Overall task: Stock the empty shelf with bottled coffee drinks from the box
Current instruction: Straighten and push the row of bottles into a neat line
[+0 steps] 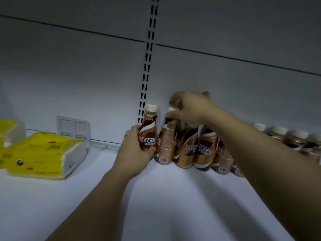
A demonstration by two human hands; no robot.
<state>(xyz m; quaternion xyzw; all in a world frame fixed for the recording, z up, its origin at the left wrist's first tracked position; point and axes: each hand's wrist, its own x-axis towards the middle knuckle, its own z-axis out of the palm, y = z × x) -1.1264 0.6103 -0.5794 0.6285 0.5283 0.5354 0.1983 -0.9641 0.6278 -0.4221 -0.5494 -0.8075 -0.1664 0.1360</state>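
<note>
- The shelf [173,206] is flat, smooth and white, with dim light and soft shadows on it. Nearest the camera it is bare.
- Two bare arms reach over it from the bottom edge of the picture.
- On the left side lie soft tissue packs [43,153] in shiny yellow wrap, with white paper showing at the ends. They are well apart from the bottles.
- The left hand [135,152] is wrapped around the lower part of a Nescafe bottle [148,129]. The bottle stands upright at the left end of the row. It is brown with white swirls, round, narrow at the neck, with a white cap.
- Just beside it is a second bottle [166,145], turned so its barcode faces out. The right hand [189,108] pinches the white cap of this one from above, with fingers curled round the top.
- More coffee bottles [205,146] stand close together under the right arm, touching each other. Their labels look glossy.
- Farther right, a row of white-capped bottles [286,136] runs along the back of the shelf. They are blurry.
- Behind the tissue packs stands a small clear plastic divider [74,127].
- The back wall [69,75] is plain grey-white panels with thin dark seams.
- A white metal strip [147,66] with two lines of small dark slots runs up the wall behind the bottles.
</note>
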